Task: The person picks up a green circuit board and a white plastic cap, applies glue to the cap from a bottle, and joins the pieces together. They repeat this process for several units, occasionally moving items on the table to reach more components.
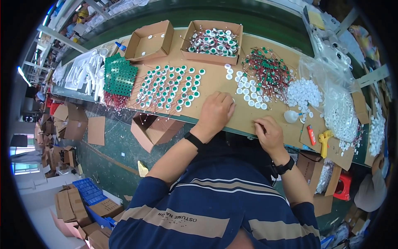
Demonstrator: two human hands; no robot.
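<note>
My left hand (pixel 215 111) rests over the cardboard-covered bench with its fingers curled; a small pale edge shows by the fingertips, too little to name. At the bench's near edge my right hand (pixel 269 133) is closed, and whatever it may hold is hidden. Left of my left hand lie rows of white discs with green round boards and red wires (pixel 170 87). Plain white round caps (pixel 251 93) are laid out beyond and between my hands. Behind them is a tangled heap of green boards with red wires (pixel 269 70). A pile of loose white caps (pixel 304 93) lies farther right.
An open carton (pixel 190 54) full of wired discs and a nearly bare carton (pixel 137 50) stand at the back. Green board panels (pixel 120 74) lie left. At right are a white squeeze bottle (pixel 291 116), red lighter (pixel 311 135), yellow glue gun (pixel 325 143) and plastic bag (pixel 342 112).
</note>
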